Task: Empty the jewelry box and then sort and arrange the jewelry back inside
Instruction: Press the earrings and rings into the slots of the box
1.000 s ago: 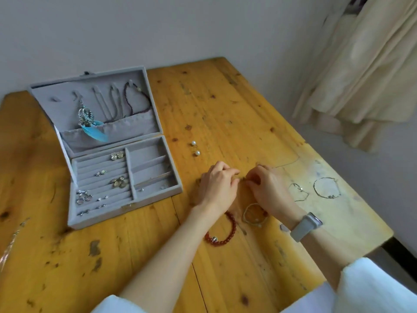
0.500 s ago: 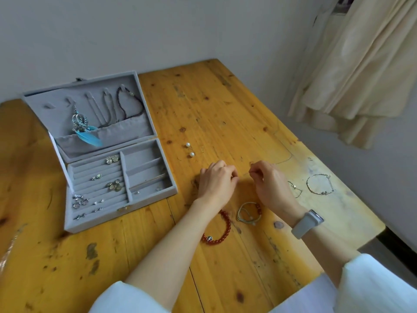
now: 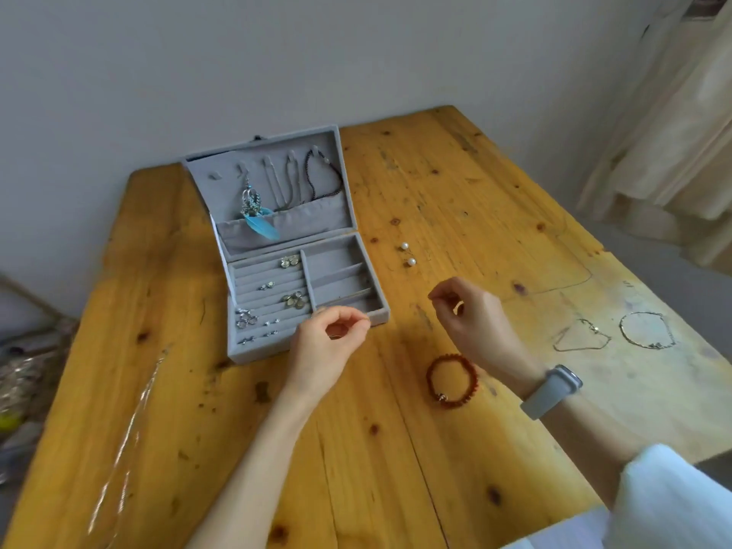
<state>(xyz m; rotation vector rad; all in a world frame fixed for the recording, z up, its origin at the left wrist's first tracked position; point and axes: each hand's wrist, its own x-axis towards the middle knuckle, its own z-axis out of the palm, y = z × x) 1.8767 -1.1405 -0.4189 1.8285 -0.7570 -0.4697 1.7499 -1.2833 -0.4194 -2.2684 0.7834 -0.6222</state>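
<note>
Seemingly mid-sorting, both hands hovered by the open jewelry box: left hand and right hand each pinching fingertips together, perhaps on a chain too fine to see; next likely laying it in a compartment

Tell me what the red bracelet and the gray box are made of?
The red bracelet looks like glossy beads, maybe glass or stone; they shine a little. The jewelry box looks lined with soft gray velvet or felt, matte and fuzzy, not shiny.
</note>
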